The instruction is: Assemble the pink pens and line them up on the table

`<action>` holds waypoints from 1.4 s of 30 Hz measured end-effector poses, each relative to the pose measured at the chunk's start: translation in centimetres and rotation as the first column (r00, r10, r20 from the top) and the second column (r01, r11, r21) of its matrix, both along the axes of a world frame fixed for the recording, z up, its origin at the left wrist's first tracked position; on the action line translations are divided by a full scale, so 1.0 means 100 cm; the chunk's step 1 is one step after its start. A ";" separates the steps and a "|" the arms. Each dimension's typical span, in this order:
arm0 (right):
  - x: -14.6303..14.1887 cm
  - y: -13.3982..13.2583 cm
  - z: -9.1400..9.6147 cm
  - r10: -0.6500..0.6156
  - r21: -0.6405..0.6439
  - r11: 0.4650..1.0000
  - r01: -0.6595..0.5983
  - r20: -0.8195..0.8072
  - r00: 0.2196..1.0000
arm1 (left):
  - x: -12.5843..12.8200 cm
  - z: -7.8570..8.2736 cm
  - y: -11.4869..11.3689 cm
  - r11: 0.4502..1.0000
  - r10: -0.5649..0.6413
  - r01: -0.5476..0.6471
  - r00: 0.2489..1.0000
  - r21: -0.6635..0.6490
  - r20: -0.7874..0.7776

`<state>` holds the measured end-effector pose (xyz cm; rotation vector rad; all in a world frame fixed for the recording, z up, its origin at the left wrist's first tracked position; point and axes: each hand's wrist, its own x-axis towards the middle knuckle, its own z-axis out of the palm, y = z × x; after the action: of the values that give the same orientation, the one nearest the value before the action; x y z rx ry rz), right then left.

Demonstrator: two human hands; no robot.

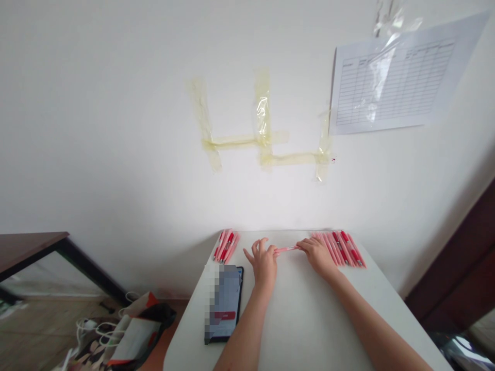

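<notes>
A pink pen (286,249) is held level above the white table (301,314), one end in each hand. My left hand (263,263) pinches its left end, with the other fingers spread upward. My right hand (317,253) is closed on its right end. A small group of pink and red pens (226,245) lies at the table's far left. A larger row of the same pens (341,248) lies at the far right, just beside my right hand.
A tablet (224,304) lies on the table's left side near my left forearm. Behind the table is a white wall with yellowed tape strips (263,139) and a printed sheet (394,82). Bags and cables (124,330) sit on the floor at left.
</notes>
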<state>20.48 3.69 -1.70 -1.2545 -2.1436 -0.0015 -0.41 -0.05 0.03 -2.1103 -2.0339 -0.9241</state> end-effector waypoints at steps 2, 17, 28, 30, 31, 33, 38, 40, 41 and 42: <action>0.000 0.000 0.001 -0.011 0.003 1.000 0.011 0.017 1.000 | -0.001 0.001 0.001 1.000 0.010 -0.010 1.000 0.010 0.016; 0.000 0.001 0.002 0.002 0.034 0.999 -0.006 0.129 0.992 | 0.000 0.004 0.000 0.999 -0.002 0.001 1.000 -0.035 -0.028; 0.001 -0.006 0.009 -0.033 0.058 0.998 0.027 0.104 0.994 | 0.001 -0.001 0.004 0.997 -0.073 0.072 0.995 -0.022 -0.069; 0.002 -0.006 0.010 -0.038 0.082 0.996 0.030 0.096 0.995 | 0.001 -0.002 0.004 0.996 -0.078 0.076 0.996 -0.047 -0.052; 0.002 -0.006 0.010 -0.044 0.094 0.995 0.035 0.091 0.995 | 0.001 -0.002 0.005 0.996 -0.080 0.077 0.996 -0.051 -0.045; 0.002 -0.006 0.010 -0.053 0.115 0.992 0.044 0.078 0.996 | 0.001 -0.003 0.005 0.997 -0.072 0.071 0.997 -0.040 -0.037; 0.002 -0.006 0.006 -0.027 0.123 0.992 0.020 0.051 0.998 | 0.002 -0.004 0.004 1.000 -0.017 0.017 1.000 0.000 0.014; 0.002 -0.006 0.005 -0.010 0.102 0.995 0.005 0.046 0.999 | 0.001 -0.003 0.003 1.000 0.011 -0.011 0.999 -0.002 0.050; 0.002 -0.006 0.004 -0.009 0.091 0.996 0.005 0.045 0.999 | 0.000 -0.003 0.003 1.000 0.026 -0.025 0.997 -0.008 0.069; 0.002 -0.006 0.004 -0.013 0.082 0.997 0.009 0.047 0.999 | 0.000 -0.002 0.003 0.999 0.039 -0.038 0.996 -0.016 0.086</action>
<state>20.65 3.12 -1.33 -1.2305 -2.1545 -0.1234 -0.42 0.22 -0.17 -2.0653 -2.1194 -1.0154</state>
